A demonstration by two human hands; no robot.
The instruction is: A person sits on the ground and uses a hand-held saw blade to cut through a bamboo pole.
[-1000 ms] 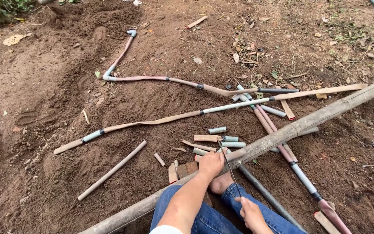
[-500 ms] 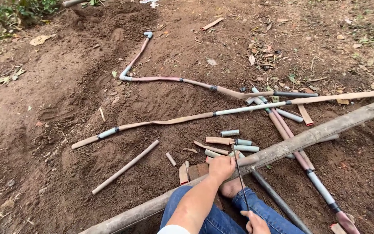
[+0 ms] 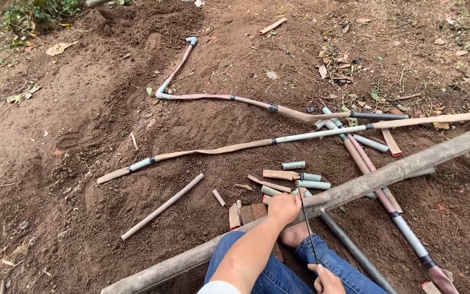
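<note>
1. Head view: the person sits on bare brown earth with knees in blue jeans at the bottom edge, looking down at a long bamboo pole that runs slantwise from lower left to the right edge, across the lap.
2. The left hand lies on top of the pole, its grip closed round it, fingers curled over the far side, pressing it down just above the knees.
3. The right hand sits low, near the bottom edge, its grip closed on the lower end of a thin dark blade. The blade rises from that hand and its upper end meets the pole just beside the left hand; whether it has bitten into the wood is too small to tell.
4. Just beyond the pole lies a cluster of short cut pieces, some pale grey-green, some tan, with two flat brown chips near the left hand.
5. Farther out, long thin poles lie across the soil, one of them curving like a hose, and a straight pale stick rests apart to the left.
6. Right of the knees, a dark rod and a jointed pole slant toward the lower right corner.
7. Dry leaves and green weeds edge the upper left.
</note>
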